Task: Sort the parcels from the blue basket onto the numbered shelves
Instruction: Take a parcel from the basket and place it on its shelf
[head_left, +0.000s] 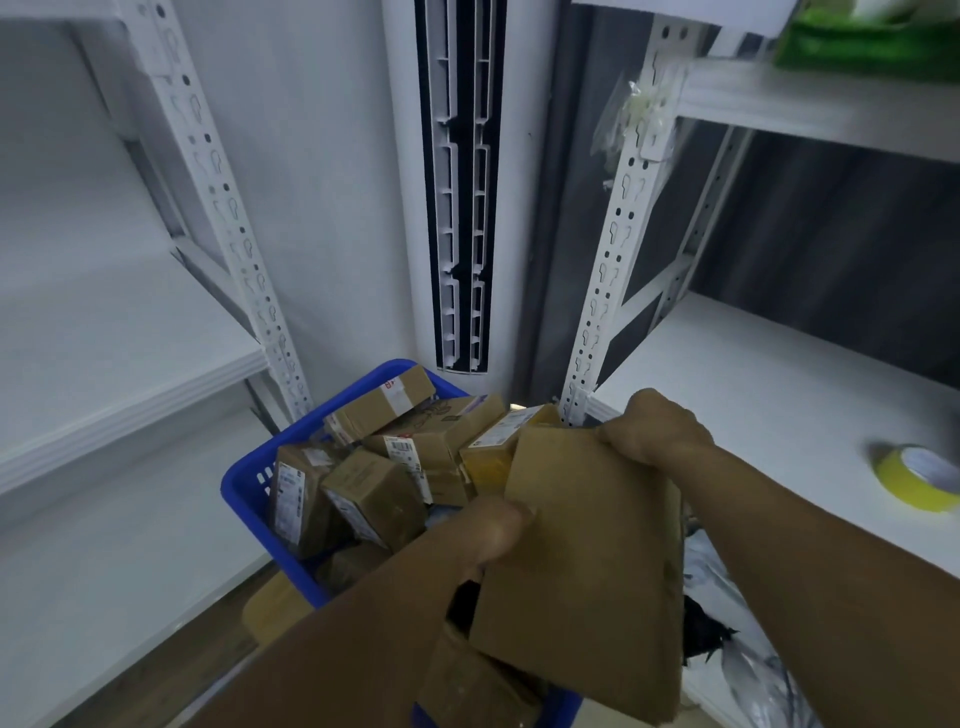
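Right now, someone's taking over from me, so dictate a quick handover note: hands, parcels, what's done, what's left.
Hands: left hand and right hand both grip one flat cardboard parcel above the blue basket.
The basket holds many boxed parcels.
Done: no brown parcel shows on the right shelf or left shelf.
Left: shelve the held parcel, then the rest; shelf numbers not visible.

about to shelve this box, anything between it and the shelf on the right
Nothing visible does. The box, held in the left hand and right hand, is left of the shelf, whose near part is bare. A tape roll sits farther right on it.
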